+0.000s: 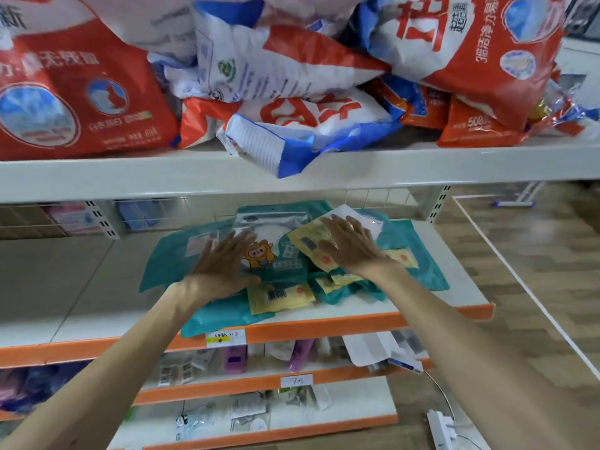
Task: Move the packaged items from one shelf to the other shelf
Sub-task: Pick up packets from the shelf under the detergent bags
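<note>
A heap of teal and yellow flat packets (pixel 292 264) lies on the middle shelf (pixel 357 319), which has an orange front edge. My left hand (pixel 220 264) lies flat on the heap's left side with straight, spread fingers. My right hand (pixel 347 245) lies flat on a yellow packet (pixel 311 241) at the heap's right side, fingers also straight. Neither hand holds anything. A teal packet (pixel 224 316) hangs slightly over the shelf's front edge. Big red, white and blue bags (pixel 292 69) are piled on the shelf above (pixel 130 177).
One blue and white bag (pixel 259 147) overhangs the upper shelf's front edge above my hands. Lower shelves (pixel 269 381) hold several small packets and price tags. The left part of the middle shelf is bare white. A white power strip (pixel 440 428) lies on the wooden floor at the right.
</note>
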